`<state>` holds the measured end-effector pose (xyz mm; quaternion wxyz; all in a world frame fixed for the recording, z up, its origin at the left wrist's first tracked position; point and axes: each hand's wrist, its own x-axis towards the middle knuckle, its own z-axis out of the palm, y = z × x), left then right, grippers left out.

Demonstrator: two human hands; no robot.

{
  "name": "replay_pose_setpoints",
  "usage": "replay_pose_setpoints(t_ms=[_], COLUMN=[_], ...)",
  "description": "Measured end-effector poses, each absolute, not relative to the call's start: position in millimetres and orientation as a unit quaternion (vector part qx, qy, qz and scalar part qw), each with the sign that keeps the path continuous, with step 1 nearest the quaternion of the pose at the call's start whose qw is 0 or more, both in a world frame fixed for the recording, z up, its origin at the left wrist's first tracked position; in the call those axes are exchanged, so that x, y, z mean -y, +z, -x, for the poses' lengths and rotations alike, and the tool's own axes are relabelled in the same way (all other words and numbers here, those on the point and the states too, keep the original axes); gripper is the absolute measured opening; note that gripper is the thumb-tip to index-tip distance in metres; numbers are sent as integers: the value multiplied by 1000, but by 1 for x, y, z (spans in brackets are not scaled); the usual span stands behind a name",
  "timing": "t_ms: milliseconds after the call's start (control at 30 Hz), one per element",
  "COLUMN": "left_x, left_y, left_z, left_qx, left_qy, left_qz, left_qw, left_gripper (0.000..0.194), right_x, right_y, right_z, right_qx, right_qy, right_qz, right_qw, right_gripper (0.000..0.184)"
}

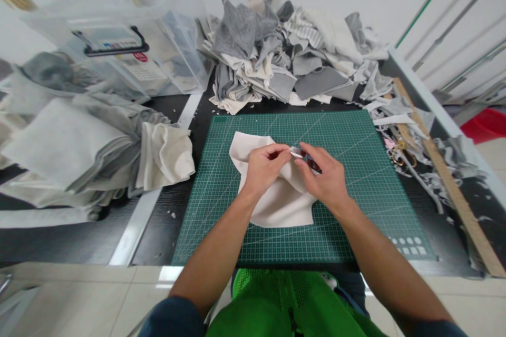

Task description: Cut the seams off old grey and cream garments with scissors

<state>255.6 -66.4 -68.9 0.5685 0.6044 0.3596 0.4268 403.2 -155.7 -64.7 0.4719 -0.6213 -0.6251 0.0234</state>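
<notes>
While left hand (261, 168) pinches cloth (282, 202), scraps (241, 31) border mat (213, 195).

two hands (265, 166) (326, 174), one cutting mat (213, 210), one clear box (158, 71).

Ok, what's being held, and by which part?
Cream cloth, pinched near its far edge by left hand and right hand; the right also has a dark item, mostly hidden.

Matt cream cloth (282, 201), soft and creased, on a green gridded cutting mat (343, 237) with a smooth, dull surface. Toward the desk's far left corner, a clear plastic box (185, 47), glossy. Along its right edge, a long wooden ruler (460, 200), flat and matt. The black desk (166, 226) shows faint grain.
</notes>
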Motion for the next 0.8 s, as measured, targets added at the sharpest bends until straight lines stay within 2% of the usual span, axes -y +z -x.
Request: replay_pose_setpoints(t_ms=[267,800], left_x=[69,70], left_y=[-69,-70], left_z=[-255,-255], left_qx=[-343,-342], left_qy=[423,423], left_qz=[-601,-604], left_qw=[585,582], left_gripper=[15,16], right_x=[155,154], right_y=[-71,-71], right_z=[-402,-401], right_qx=[644,638], right_qy=[-33,-26], right_qz=[601,606], right_qw=[473,474], right_gripper=[31,29])
